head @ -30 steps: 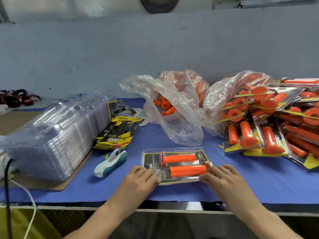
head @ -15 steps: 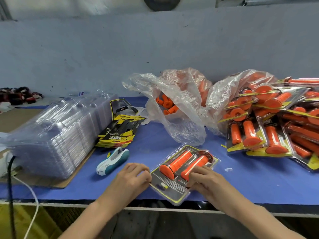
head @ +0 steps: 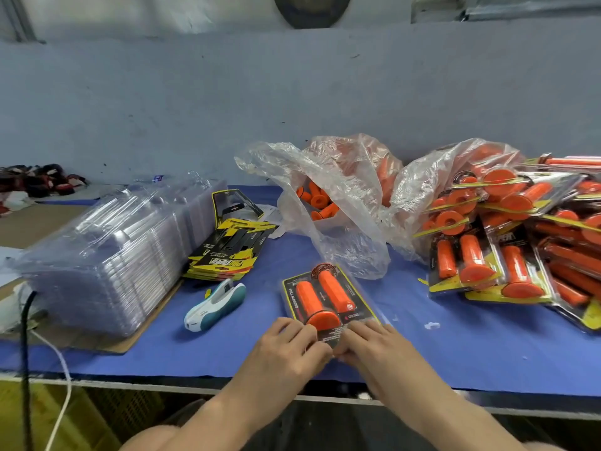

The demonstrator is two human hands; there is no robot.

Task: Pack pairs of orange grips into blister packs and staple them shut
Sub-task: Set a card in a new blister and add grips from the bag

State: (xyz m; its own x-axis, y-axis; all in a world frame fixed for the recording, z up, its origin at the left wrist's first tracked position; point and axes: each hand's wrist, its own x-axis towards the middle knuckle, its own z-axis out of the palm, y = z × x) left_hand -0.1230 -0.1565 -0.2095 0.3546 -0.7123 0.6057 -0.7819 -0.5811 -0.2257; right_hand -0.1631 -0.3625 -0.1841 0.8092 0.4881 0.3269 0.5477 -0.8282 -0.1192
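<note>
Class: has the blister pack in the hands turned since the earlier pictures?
Yes: the blister pack turned counter-clockwise, from crosswise to lengthwise, while the stapler stayed put.

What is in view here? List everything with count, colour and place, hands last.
blister pack: one, clear over a black-and-yellow card, near centre of the mat
orange grips: two, orange, inside that pack
stapler: one, white and teal, left of the pack
empty shells: one stack, clear, far left
cards: one stack, black and yellow, behind the stapler
bags: two, clear, holding loose orange grips, behind the pack
finished packs: one pile, orange and yellow, right
mat: one, blue, covering the bench
left hand: one, pinches the pack's near edge
right hand: one, pinches the same edge
</note>
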